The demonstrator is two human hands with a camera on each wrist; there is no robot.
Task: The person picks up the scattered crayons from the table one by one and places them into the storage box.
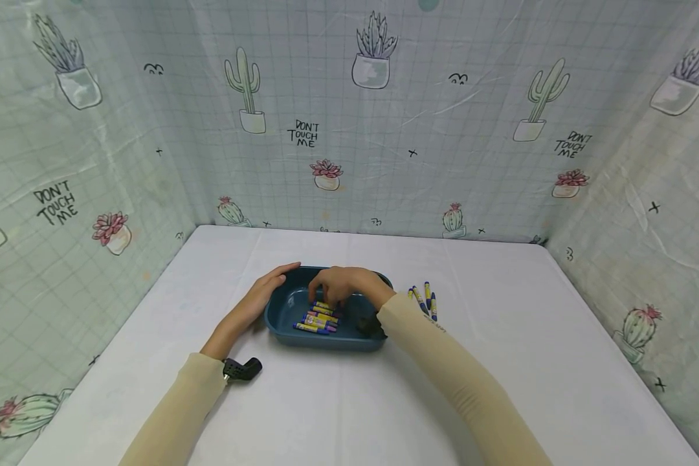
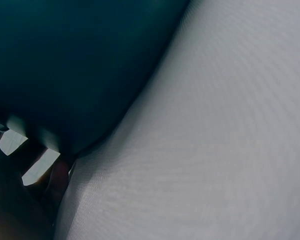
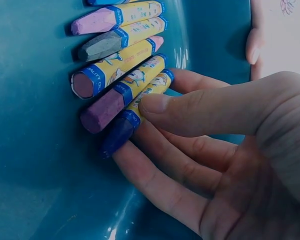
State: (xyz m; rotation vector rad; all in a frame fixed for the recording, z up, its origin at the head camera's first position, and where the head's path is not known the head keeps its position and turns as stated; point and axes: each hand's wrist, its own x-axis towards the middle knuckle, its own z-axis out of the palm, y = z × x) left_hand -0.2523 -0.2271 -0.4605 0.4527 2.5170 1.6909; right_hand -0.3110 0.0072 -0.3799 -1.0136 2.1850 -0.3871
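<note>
A dark teal basin (image 1: 338, 344) sits on the table with a row of oil pastels (image 1: 319, 319) in yellow-and-blue wrappers lying inside. Reaching into it, my right hand (image 1: 340, 285) pinches a dark blue oil pastel (image 3: 119, 135) between thumb and fingers. That pastel lies right alongside a purple oil pastel (image 3: 104, 109); a grey one (image 3: 102, 46) and a lilac one (image 3: 95, 21) are farther along the row. My left hand (image 1: 262, 294) rests at the basin's left rim with its fingers extended, and the left wrist view shows fingers against the outer wall.
Several more oil pastels (image 1: 419, 299) lie on the white table (image 1: 501, 349) just right of the basin. A black wrist camera (image 1: 243, 370) sticks out from the left sleeve. Behind the table hangs a cactus-print cloth (image 1: 419, 181), with more cloth at both sides.
</note>
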